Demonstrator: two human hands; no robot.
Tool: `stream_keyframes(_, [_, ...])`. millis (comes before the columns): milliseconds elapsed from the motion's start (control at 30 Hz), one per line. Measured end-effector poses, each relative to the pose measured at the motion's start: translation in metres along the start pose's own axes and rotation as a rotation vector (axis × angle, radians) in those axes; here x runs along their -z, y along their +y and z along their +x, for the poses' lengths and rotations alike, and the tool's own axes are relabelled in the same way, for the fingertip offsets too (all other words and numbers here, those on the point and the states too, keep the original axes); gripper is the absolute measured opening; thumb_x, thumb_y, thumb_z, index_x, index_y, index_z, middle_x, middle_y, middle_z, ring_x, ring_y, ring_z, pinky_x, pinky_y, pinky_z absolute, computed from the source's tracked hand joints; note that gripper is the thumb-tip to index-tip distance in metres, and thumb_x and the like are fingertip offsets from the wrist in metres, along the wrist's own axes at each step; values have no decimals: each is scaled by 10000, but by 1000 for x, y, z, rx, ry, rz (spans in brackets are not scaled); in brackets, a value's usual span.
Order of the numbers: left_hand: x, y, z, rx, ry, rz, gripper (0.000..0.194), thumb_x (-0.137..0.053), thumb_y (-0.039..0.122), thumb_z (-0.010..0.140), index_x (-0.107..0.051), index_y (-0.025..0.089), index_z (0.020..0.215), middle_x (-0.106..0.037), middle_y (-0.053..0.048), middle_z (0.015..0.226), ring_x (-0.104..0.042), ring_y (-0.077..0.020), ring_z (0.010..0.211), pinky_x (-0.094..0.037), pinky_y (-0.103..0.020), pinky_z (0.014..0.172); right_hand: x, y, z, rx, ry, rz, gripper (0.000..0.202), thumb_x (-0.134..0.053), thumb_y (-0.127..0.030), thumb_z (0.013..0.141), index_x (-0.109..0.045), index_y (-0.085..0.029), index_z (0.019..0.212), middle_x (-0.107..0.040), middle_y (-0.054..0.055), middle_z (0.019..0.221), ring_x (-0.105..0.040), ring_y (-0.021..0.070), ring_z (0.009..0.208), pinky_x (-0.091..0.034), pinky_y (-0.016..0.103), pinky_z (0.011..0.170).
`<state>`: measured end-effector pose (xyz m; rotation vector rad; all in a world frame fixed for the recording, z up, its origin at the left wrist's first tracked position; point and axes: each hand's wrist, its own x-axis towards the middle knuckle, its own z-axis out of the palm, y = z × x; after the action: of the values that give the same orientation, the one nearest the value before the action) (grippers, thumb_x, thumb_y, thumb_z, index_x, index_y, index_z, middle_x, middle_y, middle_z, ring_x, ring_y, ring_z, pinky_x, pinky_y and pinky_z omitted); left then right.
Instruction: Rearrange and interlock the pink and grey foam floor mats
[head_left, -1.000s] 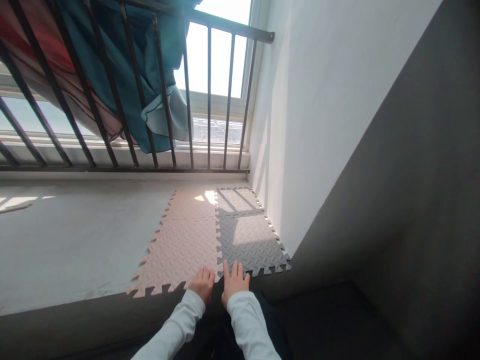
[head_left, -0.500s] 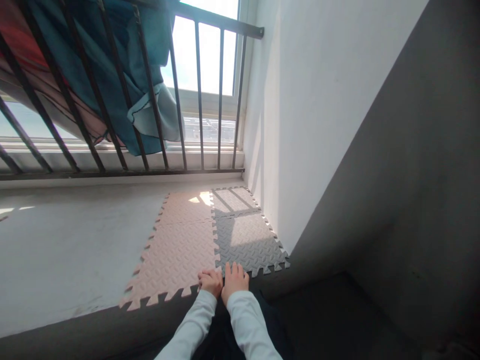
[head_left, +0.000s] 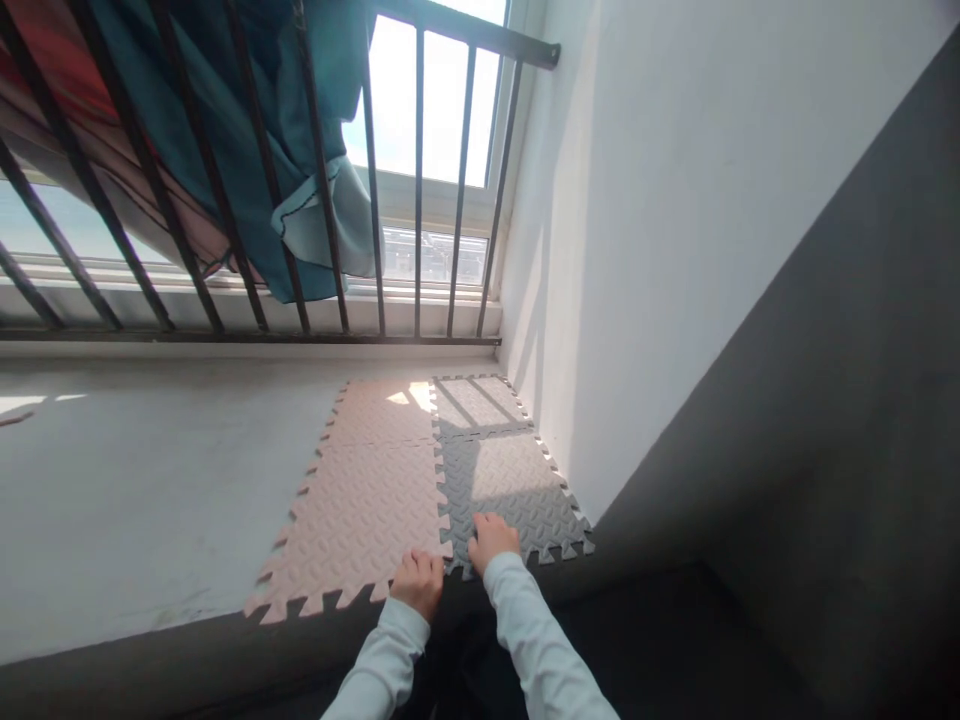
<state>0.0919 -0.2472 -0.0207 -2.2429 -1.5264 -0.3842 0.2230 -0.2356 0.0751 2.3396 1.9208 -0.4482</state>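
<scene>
We had four foam tiles laid in the corner by the wall: two pink and two grey, all locked edge to edge. Our left hand [head_left: 418, 582] rested curled, knuckles up, on the near edge of the near pink tile [head_left: 360, 520], its fingers folded under and gripping nothing we could see. Our right hand [head_left: 493, 540] lay on the near grey tile [head_left: 517, 490], fingers bent and pressing down, also holding nothing. The seam [head_left: 442, 500] between the two tiles ran away from our fingertips, between the hands. Beyond them lay the far pink tile [head_left: 382, 410] and far grey tile [head_left: 476, 400], under the railing [head_left: 315, 170] with a teal cloth [head_left: 247, 130] draped on it.

By our judgement the block of four was joined, and a wide stretch of bare concrete ledge [head_left: 135, 490] to the left of our fingers was left uncovered.

Half a second before, both hands sat side by side at the seam's near end; since then the right had moved forward and rightward onto the grey tile, and the left had drawn back a little.
</scene>
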Motion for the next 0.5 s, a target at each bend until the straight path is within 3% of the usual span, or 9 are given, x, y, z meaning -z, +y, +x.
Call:
stream_keyframes(100, [-1, 6, -2, 33, 19, 18, 257, -374, 77, 766, -601, 143, 664, -599, -138, 713, -547, -224, 674, -379, -291, 526, 12, 4, 36, 32, 3, -32, 462, -434, -273, 766, -413, -232, 1226, -414, 93, 1282, -391, 221, 1147, -345, 390, 896])
stream_keyframes(200, [-2, 8, -4, 34, 63, 68, 215, -409, 85, 739, -589, 158, 649, -612, -133, 740, -557, -228, 689, -393, -299, 523, 19, 4, 76, 83, -67, -67, 710, -578, -285, 683, -262, -284, 1319, -173, 76, 1430, -198, 232, 1275, -243, 458, 975])
stream_keyframes(267, [-3, 6, -6, 16, 90, 105, 190, -433, 96, 724, -595, 170, 657, -629, -131, 765, -571, -234, 714, -409, -305, 528, 22, 1, 101, 100, -127, -89, 817, -628, -248, 639, -202, -322, 1333, -89, 64, 1450, -126, 236, 1299, -196, 510, 984])
stream_keyframes(400, [-11, 4, -11, -38, 161, 143, 172, -482, 98, 679, -630, 180, 710, -664, -131, 788, -606, -250, 753, -439, -303, 532, 31, -10, 142, 119, -198, -115, 903, -666, -260, 624, -124, -351, 1340, -72, 83, 1450, -103, 255, 1303, -192, 544, 968])
stream_keyframes(500, [-20, 3, -12, -54, 306, 179, 148, -513, 100, 661, -632, 186, 673, -677, -123, 725, -630, -247, 695, -442, -287, 488, 37, -20, 167, 161, -212, -131, 832, -634, -356, 681, -111, -384, 1328, -69, 89, 1450, -77, 241, 1308, -147, 529, 984])
